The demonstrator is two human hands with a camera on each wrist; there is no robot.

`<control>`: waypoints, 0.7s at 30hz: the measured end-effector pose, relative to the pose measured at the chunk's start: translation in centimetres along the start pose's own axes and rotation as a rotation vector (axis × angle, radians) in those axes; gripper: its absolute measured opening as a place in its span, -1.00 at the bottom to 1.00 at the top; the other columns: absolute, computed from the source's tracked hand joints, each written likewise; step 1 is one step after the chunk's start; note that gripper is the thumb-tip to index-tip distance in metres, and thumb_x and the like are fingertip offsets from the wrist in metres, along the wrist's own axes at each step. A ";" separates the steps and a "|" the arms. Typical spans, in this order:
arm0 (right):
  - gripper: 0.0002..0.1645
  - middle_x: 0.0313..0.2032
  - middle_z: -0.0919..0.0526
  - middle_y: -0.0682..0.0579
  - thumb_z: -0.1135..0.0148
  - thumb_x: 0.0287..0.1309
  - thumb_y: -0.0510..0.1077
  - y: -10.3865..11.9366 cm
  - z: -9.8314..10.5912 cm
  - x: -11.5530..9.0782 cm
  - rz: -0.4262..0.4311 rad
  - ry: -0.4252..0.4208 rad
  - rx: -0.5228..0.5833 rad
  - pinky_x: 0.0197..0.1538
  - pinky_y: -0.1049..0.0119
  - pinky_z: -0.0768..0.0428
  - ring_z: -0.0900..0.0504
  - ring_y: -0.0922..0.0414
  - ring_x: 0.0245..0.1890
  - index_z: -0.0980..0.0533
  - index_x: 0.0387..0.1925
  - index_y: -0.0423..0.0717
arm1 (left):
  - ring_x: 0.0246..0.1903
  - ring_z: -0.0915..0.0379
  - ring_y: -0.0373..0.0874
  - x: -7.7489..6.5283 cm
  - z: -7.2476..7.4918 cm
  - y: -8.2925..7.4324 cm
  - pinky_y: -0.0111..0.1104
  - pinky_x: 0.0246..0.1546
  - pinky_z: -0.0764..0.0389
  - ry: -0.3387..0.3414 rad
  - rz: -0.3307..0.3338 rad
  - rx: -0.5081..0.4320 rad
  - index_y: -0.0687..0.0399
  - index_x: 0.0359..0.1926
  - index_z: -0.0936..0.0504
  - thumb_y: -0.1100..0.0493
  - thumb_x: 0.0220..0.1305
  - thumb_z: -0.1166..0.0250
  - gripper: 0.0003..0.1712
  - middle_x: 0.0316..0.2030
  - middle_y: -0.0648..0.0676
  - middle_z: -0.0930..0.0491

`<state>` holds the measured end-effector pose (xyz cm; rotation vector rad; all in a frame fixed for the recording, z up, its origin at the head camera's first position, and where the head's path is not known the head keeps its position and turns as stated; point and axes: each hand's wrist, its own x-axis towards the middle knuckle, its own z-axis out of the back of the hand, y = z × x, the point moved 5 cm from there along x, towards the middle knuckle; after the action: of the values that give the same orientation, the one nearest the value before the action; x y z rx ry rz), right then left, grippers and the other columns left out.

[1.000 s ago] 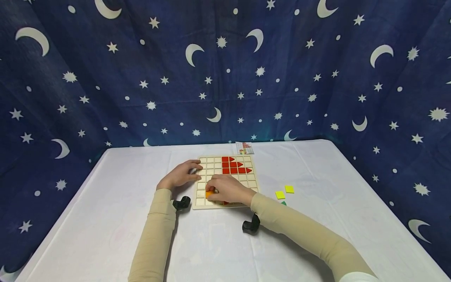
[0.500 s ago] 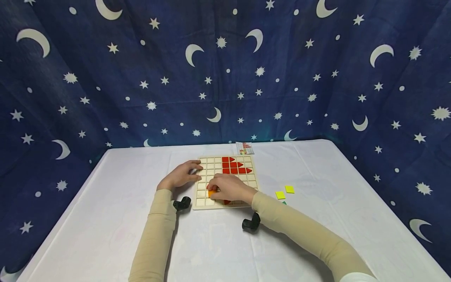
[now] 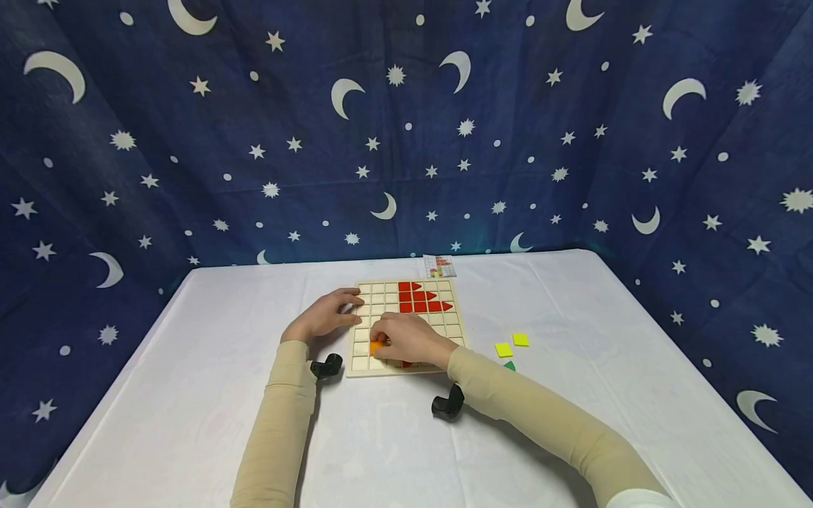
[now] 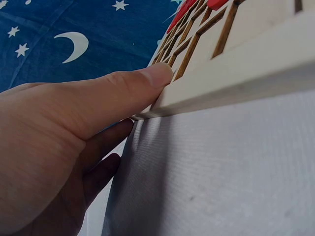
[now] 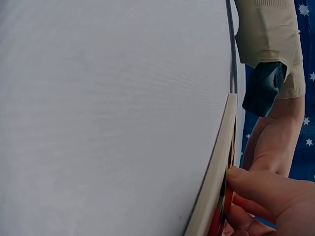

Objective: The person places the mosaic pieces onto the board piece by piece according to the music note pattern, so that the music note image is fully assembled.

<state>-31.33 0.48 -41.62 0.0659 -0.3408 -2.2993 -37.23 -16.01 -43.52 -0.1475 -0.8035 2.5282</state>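
A square wooden grid board (image 3: 370, 367) lies on the white table. My left hand (image 3: 320, 315) rests at its left side, fingertips on the edge. In the left wrist view the thumb (image 4: 118, 91) lies along the board's rim, fingers relaxed below. My right hand (image 3: 414, 339) is over the lower half of the board and pinches an orange tile (image 3: 376, 348) between thumb and fingers, low over the cells. Red tiles (image 3: 419, 307) form three pointed rows at the upper right of the grid. Another red piece (image 3: 406, 364) shows partly from under the right hand.
Two yellow square tiles (image 3: 504, 350) and a green piece (image 3: 510, 365), partly covered by the right sleeve, lie right of the board. A pattern card (image 3: 440, 266) sits behind the board. A dark starry curtain (image 3: 292, 190) hangs behind the table.
My right hand and the orange tile have shifted slightly right and then back left over the same part of the board. The left hand stays at the board's edge.
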 end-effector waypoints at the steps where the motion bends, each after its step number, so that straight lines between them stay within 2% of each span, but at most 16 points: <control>1: -0.73 -0.26 -0.59 0.19 -0.35 0.15 0.00 0.0 0.0 0.0 -0.001 -0.002 -0.003 -0.19 0.39 -0.53 -0.51 0.29 -0.28 -0.67 -0.12 0.04 | 0.39 -0.11 0.20 0.0 0.0 0.0 0.04 0.39 -0.15 0.000 -0.001 -0.002 0.24 0.17 -0.56 0.12 0.29 -0.33 -0.52 0.36 0.27 -0.28; 21: -0.77 -0.25 -0.62 0.18 -0.36 0.17 -0.02 -0.1 0.0 -0.1 -0.006 -0.025 -0.005 -0.17 0.41 -0.55 -0.57 0.29 -0.27 -0.70 -0.14 0.02 | 0.39 -0.12 0.20 -0.1 0.1 0.0 0.04 0.38 -0.16 -0.004 0.001 -0.002 0.24 0.17 -0.57 0.13 0.28 -0.34 -0.52 0.36 0.26 -0.29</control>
<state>-31.33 0.65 -41.68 0.0360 -0.3474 -2.3087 -37.14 -16.08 -43.47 -0.1431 -0.8078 2.5296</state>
